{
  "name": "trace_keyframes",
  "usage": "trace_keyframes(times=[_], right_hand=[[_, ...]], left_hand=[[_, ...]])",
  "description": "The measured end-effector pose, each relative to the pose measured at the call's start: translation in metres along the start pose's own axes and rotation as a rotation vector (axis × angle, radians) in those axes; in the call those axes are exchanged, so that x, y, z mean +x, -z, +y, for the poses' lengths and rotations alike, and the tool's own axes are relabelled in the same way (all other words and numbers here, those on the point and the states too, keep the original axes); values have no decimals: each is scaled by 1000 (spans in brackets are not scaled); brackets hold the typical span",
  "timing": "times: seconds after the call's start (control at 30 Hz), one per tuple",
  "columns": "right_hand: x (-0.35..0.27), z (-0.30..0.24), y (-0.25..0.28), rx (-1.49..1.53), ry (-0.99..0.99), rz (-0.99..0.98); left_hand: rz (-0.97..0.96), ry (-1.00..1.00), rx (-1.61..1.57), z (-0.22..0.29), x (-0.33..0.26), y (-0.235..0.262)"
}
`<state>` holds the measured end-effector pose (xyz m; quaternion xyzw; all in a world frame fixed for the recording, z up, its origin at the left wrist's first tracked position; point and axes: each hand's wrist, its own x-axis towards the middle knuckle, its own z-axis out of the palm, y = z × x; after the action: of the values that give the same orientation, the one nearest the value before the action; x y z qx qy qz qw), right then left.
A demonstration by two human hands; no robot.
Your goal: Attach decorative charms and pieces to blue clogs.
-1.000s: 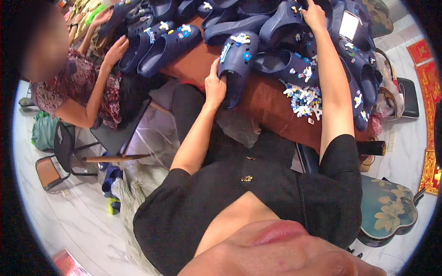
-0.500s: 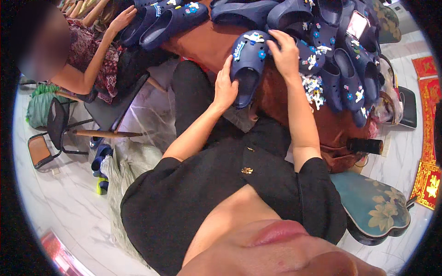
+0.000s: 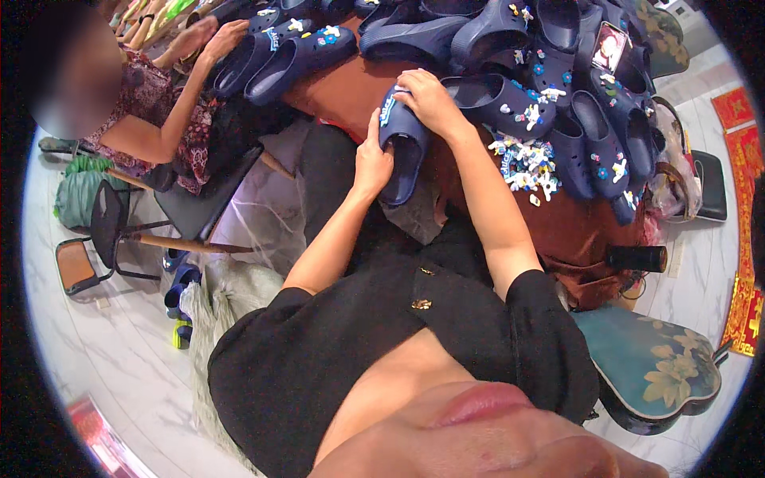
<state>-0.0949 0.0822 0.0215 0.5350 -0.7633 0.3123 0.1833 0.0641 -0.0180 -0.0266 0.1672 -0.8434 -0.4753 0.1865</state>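
A navy clog [image 3: 401,151] with small decorations lies at the near edge of the brown table [image 3: 574,231]. My left hand [image 3: 371,162] grips its left side near the heel. My right hand [image 3: 429,99] rests on its toe end with the fingers curled over it. Just right of the clog lies a small heap of white and blue shoe charms [image 3: 526,163]. Many more navy clogs [image 3: 550,88] are piled across the table beyond my hands.
Another person [image 3: 159,103] sits at the left with both hands on clogs [image 3: 271,52]. A black chair [image 3: 191,207] stands by that person. A teal flowered chair seat [image 3: 653,366] is at the lower right. A black cylinder [image 3: 637,259] sticks out at the table's edge.
My right hand has come back from the far pile to the toe of the clog. The clog has been drawn nearer to me, and my left hand has stayed on it.
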Motion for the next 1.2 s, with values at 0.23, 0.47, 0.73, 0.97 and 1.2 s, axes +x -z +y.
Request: trace_keyframes(times=[0.23,0.47,0.73,0.97,1.2], right_hand=[[-1,-12,-2,-16,-21,79],[1,-4,-8,130,-73,135],[9,11,-7,68,-147,-144],[18,1,-9,-12,-144,-296],[15,3,-9,15,-95,-260]], left_hand=[[16,-3,18,-2,-1,-3],[-2,12,38,1,1,0],[-75,63,129,3,10,2],[-96,77,139,4,9,4],[-101,102,122,8,9,5]])
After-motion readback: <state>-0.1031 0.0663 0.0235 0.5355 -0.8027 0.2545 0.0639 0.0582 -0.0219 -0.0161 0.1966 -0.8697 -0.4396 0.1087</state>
